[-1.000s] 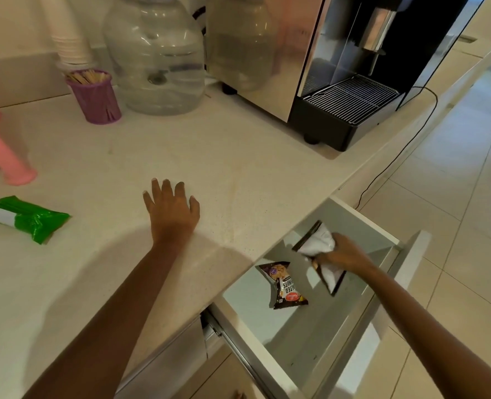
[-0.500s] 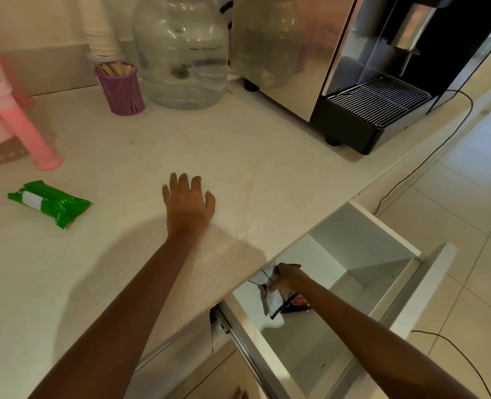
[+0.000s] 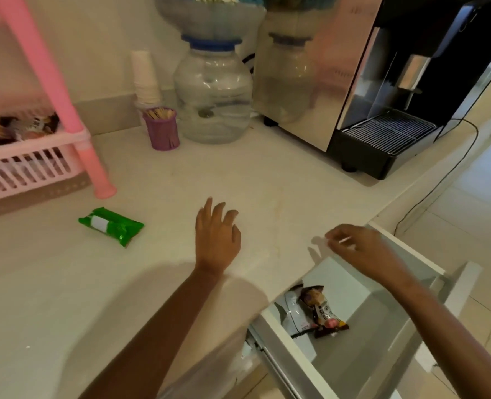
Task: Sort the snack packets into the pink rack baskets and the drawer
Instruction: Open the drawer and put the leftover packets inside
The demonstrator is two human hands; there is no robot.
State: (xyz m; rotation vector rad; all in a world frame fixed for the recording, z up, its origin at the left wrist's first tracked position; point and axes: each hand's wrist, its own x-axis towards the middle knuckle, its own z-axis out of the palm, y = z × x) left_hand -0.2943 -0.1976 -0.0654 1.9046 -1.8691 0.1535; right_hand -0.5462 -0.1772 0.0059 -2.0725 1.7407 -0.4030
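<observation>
A green snack packet lies on the white counter, left of my left hand, which hovers with fingers spread and holds nothing. My right hand is above the counter edge over the open white drawer, fingers loosely curled and empty. In the drawer lie a dark brown snack packet and a white packet beside it. At the far left stands the pink rack; its lower basket holds several packets.
At the back of the counter stand a purple cup of wooden sticks, a stack of paper cups, a clear water jug and a black and steel coffee machine. A black cable hangs over the counter's right edge. Tiled floor lies to the right.
My right hand let go of the white packet in the drawer and rose above the counter edge. My left hand lifted slightly. The view swung left, showing the pink rack.
</observation>
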